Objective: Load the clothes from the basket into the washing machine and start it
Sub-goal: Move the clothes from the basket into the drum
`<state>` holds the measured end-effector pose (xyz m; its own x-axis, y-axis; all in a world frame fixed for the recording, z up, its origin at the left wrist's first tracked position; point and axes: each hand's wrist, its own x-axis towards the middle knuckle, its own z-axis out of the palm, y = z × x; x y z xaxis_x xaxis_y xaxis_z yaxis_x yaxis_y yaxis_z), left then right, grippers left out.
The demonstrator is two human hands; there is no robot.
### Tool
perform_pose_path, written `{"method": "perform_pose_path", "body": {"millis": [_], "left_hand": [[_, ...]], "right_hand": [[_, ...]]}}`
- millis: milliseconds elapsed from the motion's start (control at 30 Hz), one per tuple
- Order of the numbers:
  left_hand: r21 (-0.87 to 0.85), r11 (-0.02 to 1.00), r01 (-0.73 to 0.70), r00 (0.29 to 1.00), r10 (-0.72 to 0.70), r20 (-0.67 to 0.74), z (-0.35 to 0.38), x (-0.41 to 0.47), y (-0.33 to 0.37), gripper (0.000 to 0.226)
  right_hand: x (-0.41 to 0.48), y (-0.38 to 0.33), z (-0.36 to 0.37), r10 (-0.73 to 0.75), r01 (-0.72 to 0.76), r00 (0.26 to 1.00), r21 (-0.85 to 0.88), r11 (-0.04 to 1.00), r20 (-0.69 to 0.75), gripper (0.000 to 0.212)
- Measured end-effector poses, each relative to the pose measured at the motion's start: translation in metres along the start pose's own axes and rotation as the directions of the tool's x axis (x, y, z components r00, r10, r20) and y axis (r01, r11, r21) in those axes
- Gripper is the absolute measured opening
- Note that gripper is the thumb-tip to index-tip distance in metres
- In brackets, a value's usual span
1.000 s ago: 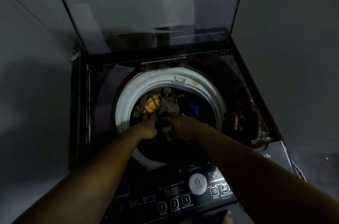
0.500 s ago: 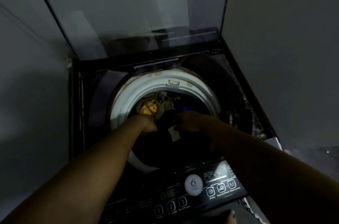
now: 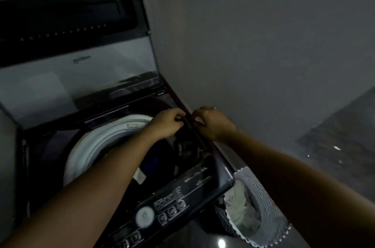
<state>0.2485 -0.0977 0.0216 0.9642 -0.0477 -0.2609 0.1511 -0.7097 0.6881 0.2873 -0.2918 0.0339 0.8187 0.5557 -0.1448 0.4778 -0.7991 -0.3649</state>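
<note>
- How far along with the loading?
- Partway, by the look of it. Dark and blue clothes (image 3: 155, 157) already down in the drum (image 3: 97, 146) of the washing machine (image 3: 48, 146), with the lid (image 3: 60, 77) propped open at twelve o'clock.
- And left to do?
- Plenty. A pale cloth (image 3: 241, 205) lying in the basket (image 3: 261, 193) at five o'clock, down on the floor just beside the machine's front right corner. So more to carry across, probably.
- Started at all?
- Judged not: lid up, and the control panel (image 3: 172, 205) at six o'clock touched by neither hand. Closing and pressing start yet to come.
- As for the hands?
- Raised close together at about three o'clock of the drum, over the machine's right edge. Left hand (image 3: 168, 124) with fingers curled inward, right hand (image 3: 213, 124) likewise, knuckles nearly meeting.
- Grasping anything?
- Cannot tell for either grip. Too dim and blurred to separate a dark garment from the dark rim behind the fingers. Possibly pinching cloth between them, possibly clenched on nothing.
</note>
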Motion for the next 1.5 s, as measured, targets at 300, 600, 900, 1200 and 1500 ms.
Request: {"method": "perform_pose_path", "body": {"millis": [300, 600, 900, 1200, 1500], "left_hand": [[-0.041, 0.985, -0.171, 0.984, 0.172, 0.049, 0.144, 0.046, 0.125, 0.033], [-0.014, 1.000, 0.013, 0.964, -0.008, 0.267, 0.328, 0.089, 0.145, 0.036], [0.026, 0.968, 0.249, 0.879, -0.237, 0.413, 0.506, 0.115, 0.032, 0.051], [-0.052, 0.844, 0.535, 0.775, -0.465, 0.428, 0.641, 0.141, -0.092, 0.061], [-0.260, 0.681, 0.685, 0.724, -0.595, 0.348, 0.724, 0.173, -0.183, 0.062]], "right_hand": [[-0.097, 0.185, -0.003, 0.298, -0.299, 0.954, 0.066, 0.952, 0.016, 0.042], [-0.175, 0.342, 0.095, 0.410, -0.440, 0.893, 0.161, 0.884, 0.187, 0.047], [-0.202, 0.447, 0.260, 0.428, -0.518, 0.824, 0.189, 0.834, 0.371, 0.048], [-0.182, 0.490, 0.437, 0.434, -0.619, 0.717, 0.210, 0.757, 0.546, 0.065], [-0.124, 0.524, 0.557, 0.389, -0.491, 0.854, 0.290, 0.821, 0.346, 0.083]]}}
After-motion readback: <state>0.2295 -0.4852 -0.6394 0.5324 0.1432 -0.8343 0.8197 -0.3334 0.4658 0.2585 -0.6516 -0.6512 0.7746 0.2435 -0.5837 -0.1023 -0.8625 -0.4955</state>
